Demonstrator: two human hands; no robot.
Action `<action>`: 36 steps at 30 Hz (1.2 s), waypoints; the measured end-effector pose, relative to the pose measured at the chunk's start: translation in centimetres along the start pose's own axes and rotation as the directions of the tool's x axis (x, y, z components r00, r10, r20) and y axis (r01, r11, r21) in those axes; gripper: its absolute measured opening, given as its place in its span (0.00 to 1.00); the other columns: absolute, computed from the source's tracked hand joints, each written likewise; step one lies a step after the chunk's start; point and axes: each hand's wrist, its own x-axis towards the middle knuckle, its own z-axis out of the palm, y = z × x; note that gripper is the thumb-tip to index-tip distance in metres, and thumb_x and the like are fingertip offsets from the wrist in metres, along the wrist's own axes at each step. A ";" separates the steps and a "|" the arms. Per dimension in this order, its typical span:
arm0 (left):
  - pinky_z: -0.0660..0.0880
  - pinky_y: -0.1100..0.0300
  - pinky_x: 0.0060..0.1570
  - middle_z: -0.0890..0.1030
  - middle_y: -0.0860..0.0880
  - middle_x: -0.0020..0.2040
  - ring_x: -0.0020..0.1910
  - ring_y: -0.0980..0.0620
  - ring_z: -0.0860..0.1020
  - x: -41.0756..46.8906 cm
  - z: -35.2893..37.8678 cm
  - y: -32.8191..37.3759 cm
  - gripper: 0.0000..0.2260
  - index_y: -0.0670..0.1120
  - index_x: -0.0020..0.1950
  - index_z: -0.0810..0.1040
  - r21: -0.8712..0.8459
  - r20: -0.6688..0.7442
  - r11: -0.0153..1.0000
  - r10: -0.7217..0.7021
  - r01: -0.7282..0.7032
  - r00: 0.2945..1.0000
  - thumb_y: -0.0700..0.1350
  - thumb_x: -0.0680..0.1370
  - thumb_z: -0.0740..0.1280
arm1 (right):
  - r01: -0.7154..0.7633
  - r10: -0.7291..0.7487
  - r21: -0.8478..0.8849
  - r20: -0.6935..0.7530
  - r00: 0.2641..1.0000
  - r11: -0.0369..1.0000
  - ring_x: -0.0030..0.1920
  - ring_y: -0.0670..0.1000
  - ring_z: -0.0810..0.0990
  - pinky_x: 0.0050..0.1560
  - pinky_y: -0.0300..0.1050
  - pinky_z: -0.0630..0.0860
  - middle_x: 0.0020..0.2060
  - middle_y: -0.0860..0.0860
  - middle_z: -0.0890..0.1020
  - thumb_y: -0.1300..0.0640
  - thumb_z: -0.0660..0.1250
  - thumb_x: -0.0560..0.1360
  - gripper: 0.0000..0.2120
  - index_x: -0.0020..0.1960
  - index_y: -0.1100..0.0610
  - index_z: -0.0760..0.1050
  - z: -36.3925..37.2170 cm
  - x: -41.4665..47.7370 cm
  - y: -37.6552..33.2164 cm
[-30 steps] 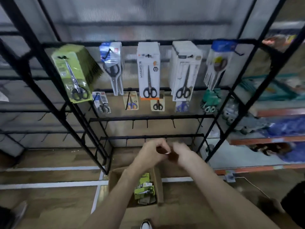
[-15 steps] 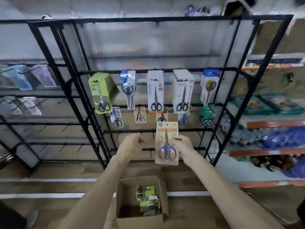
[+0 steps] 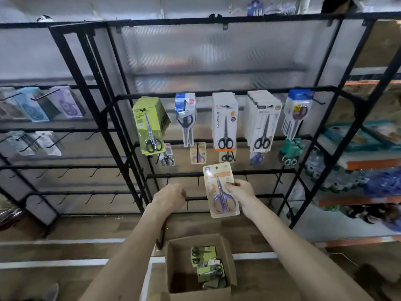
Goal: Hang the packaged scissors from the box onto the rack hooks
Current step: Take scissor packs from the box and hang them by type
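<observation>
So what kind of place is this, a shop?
Most likely a shop, perhaps its stock area. Packaged scissors hang in rows on the black rack, more packs lie in a cardboard box on the floor, and shelves of other goods stand to the right.

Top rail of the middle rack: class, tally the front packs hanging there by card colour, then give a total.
Green pack: 1
Blue-topped packs: 2
White packs: 2
Total: 5
</observation>
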 end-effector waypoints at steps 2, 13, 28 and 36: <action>0.78 0.50 0.56 0.82 0.43 0.58 0.59 0.41 0.80 1.1 0.2 -1.6 0.11 0.45 0.58 0.81 -0.004 0.013 1.000 -0.002 0.002 1.000 0.43 0.80 0.62 | -0.019 0.018 -0.022 -0.006 1.000 1.000 0.44 0.54 0.83 0.40 0.42 0.76 0.46 0.56 0.84 0.62 0.68 0.78 0.04 0.48 0.57 0.81 1.9 1.1 0.5; 0.77 0.51 0.55 0.80 0.44 0.60 0.59 0.42 0.79 10.4 2.7 -7.8 0.10 0.48 0.59 0.80 -0.019 0.152 0.992 -0.124 0.128 0.981 0.45 0.82 0.61 | -0.114 0.118 -0.089 0.040 0.992 0.989 0.49 0.55 0.83 0.54 0.52 0.80 0.49 0.55 0.84 0.56 0.69 0.78 0.08 0.55 0.57 0.80 8.6 12.0 1.9; 0.77 0.48 0.58 0.80 0.41 0.58 0.59 0.39 0.79 22.5 5.6 -9.0 0.09 0.46 0.54 0.79 -0.013 0.260 0.994 -0.104 0.111 0.960 0.45 0.80 0.61 | -0.191 0.195 -0.105 0.030 0.980 0.976 0.50 0.57 0.82 0.56 0.54 0.79 0.47 0.55 0.83 0.58 0.69 0.79 0.06 0.44 0.51 0.76 12.2 21.5 4.3; 0.77 0.49 0.58 0.81 0.44 0.57 0.58 0.41 0.80 24.2 5.1 -9.9 0.06 0.50 0.53 0.79 -0.067 0.260 0.991 -0.093 0.114 0.961 0.47 0.79 0.65 | -0.138 0.139 -0.223 -0.011 0.990 0.965 0.41 0.49 0.79 0.37 0.41 0.73 0.43 0.52 0.81 0.57 0.64 0.81 0.04 0.51 0.57 0.76 13.0 22.7 4.7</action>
